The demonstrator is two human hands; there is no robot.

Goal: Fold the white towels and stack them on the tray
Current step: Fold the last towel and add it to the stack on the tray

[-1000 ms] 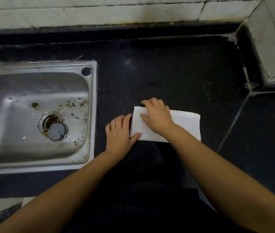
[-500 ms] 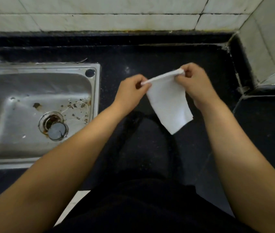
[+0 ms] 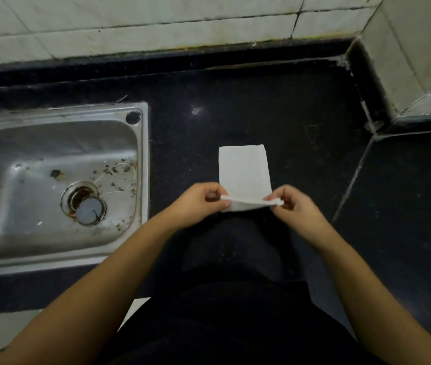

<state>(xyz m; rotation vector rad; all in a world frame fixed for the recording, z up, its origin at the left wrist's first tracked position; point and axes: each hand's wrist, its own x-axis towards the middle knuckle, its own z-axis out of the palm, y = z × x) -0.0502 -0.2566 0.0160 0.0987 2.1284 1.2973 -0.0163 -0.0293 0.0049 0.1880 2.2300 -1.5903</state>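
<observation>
I stand at a dark desk [image 3: 275, 106] with a metal sink [image 3: 140, 180] set in it on my left. The white towel [image 3: 243, 169] lies on the desk in front of me, just right of the sink and not touching it. It is already a narrow strip, so I think I am in the middle of folding it. The far end lies flat. The near end is lifted a little off the desk.

I think my next move is to carry the near end up and over to the far end, match the corners, and press it flat. Then it must go on the tray, but I see no tray here.

Both my arms reach forward from the bottom of the view and come close together at the towel. My left hand [image 3: 198, 204] pinches the near left corner between thumb and fingers. My right hand [image 3: 292, 204] pinches the near right corner the same way. The edge hangs in a soft line between them.
</observation>
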